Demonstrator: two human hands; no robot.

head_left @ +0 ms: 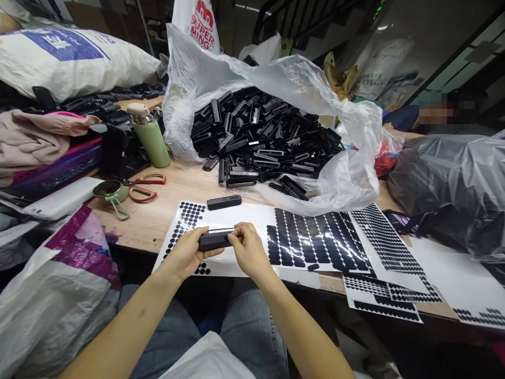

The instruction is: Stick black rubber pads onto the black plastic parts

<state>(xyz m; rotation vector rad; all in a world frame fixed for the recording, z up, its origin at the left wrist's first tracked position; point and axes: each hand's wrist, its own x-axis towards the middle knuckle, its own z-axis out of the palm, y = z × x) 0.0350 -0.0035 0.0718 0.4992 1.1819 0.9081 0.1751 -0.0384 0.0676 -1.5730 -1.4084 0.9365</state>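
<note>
My left hand (pixel 184 253) grips a black oblong plastic case (pixel 213 241) with a ribbed, carbon-like face. At the case's right end, the fingers of my right hand (pixel 249 247) are pinched together and touch it; whether they hold anything small is hidden. Both hands are over a white sheet of black round stickers (pixel 185 216). A similar black case (pixel 224 202) lies by itself just beyond them. To the right is a glossy sheet of black oblong stickers (pixel 315 239).
A large clear plastic bag (pixel 343 184) stands open, heaped with black cases (pixel 260 131). Left of it are a green bottle (pixel 152 139), red-handled scissors (pixel 144 193) and a green cup (pixel 110 190). More sticker sheets (pixel 389 242) overlap at right, before a dark-filled bag (pixel 450 184). A person sits behind.
</note>
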